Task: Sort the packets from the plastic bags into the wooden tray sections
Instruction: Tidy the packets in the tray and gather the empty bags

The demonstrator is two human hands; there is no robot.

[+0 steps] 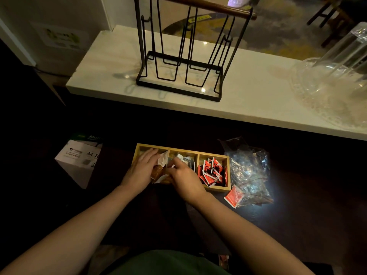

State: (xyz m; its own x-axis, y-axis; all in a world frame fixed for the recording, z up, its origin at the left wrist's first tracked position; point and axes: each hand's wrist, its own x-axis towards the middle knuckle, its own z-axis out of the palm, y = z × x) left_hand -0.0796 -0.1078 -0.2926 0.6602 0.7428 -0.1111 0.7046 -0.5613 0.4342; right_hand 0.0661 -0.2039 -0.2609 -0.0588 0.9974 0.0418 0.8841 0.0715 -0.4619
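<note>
A wooden tray [214,155] with three sections lies on the dark surface below the counter. Its right section holds several red packets [213,171]. Grey-white packets [183,158] fill the middle section. My left hand [142,168] rests over the left section, fingers curled around brown and white packets [158,171]. My right hand [183,174] is over the tray's front at the middle section, fingers closed on the same bunch of packets. Crumpled clear plastic bags [248,169] lie right of the tray, with one red packet [233,198] at their front.
A white A4 paper box [78,159] stands left of the tray. Above is a white counter [111,62] with a black wire rack [184,56] and clear glassware [333,80] at the right.
</note>
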